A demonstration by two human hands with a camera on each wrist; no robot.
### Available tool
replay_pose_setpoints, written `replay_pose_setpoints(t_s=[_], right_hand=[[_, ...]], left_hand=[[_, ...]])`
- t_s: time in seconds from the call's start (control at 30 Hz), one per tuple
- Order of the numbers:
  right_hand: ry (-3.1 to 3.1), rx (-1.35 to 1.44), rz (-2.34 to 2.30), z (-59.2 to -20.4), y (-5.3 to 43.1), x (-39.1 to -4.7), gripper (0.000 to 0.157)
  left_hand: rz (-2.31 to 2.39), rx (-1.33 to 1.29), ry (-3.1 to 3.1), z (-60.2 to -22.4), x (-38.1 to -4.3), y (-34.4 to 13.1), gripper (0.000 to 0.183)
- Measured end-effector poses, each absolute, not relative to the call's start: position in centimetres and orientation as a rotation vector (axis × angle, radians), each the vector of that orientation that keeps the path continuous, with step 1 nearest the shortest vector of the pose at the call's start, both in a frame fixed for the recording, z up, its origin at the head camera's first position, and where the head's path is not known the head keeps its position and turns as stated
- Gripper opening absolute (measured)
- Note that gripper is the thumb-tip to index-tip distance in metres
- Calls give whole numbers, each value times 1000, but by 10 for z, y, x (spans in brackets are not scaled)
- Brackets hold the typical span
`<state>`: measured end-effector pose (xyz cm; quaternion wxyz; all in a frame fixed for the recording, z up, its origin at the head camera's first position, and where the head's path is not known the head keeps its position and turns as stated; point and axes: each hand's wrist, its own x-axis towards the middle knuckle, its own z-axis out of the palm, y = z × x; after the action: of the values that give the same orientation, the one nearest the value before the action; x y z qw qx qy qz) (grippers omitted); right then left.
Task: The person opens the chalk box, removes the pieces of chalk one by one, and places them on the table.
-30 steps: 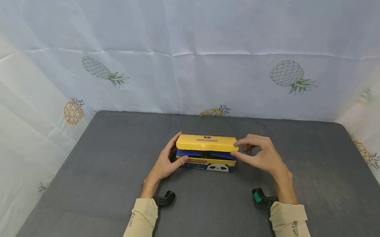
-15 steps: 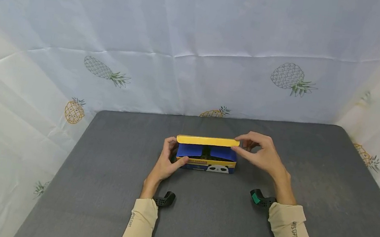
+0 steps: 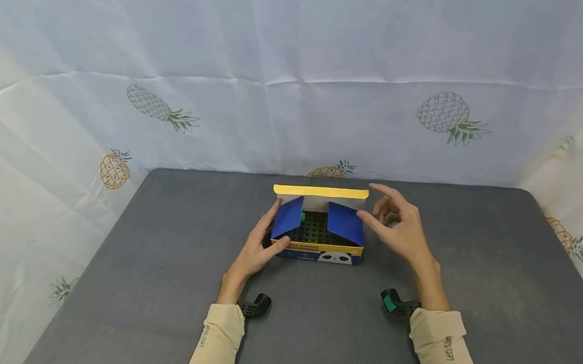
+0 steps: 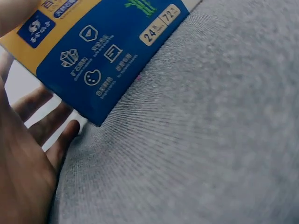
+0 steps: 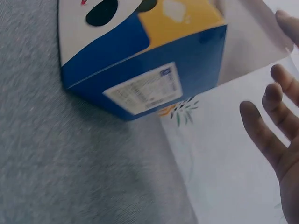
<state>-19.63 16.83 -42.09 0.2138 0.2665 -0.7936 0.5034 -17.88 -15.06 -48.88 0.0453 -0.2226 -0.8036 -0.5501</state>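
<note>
A yellow and blue cardboard box [image 3: 313,251] with a panda face on its front stands on the grey table, lengthwise before me. Its yellow-edged lid [image 3: 320,192] is raised at the back, and two blue side flaps [image 3: 344,221] slant over the opening. Between them shows a dark grid-like insert [image 3: 314,229] with a bit of green. My left hand [image 3: 255,251] grips the box's left end, thumb at the front and fingers along the side. My right hand [image 3: 401,227] is at the lid's right edge, fingers spread and partly bent; whether a fingertip touches the lid, I cannot tell.
The grey table [image 3: 321,333] reaches back to a white curtain [image 3: 286,52] printed with pineapples, which also hangs at both sides. Black wrist mounts [image 3: 256,306] sit on both wrists, just below the hands.
The lid has swung up and back from lying tilted over the box, uncovering the flaps and insert. My right hand has risen with it; the left has stayed at the box's left end.
</note>
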Motion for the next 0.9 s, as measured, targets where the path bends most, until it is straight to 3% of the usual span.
replay_pose_setpoints(t_s=[0.3,0.53,0.9], right_hand=[[-2490,796,1469,-441,183,-205,90],[-2675,899,1404,-447,188,-208,90],[-2927,724,1347,-451,186,-208,87]], left_hand=[[-1681,-605,-2495,-487,-179,-148,85],[-1708,-597,-2489,-486,-179,-147,85],[-1715,-548,-2528,-484,-181,-146,83]])
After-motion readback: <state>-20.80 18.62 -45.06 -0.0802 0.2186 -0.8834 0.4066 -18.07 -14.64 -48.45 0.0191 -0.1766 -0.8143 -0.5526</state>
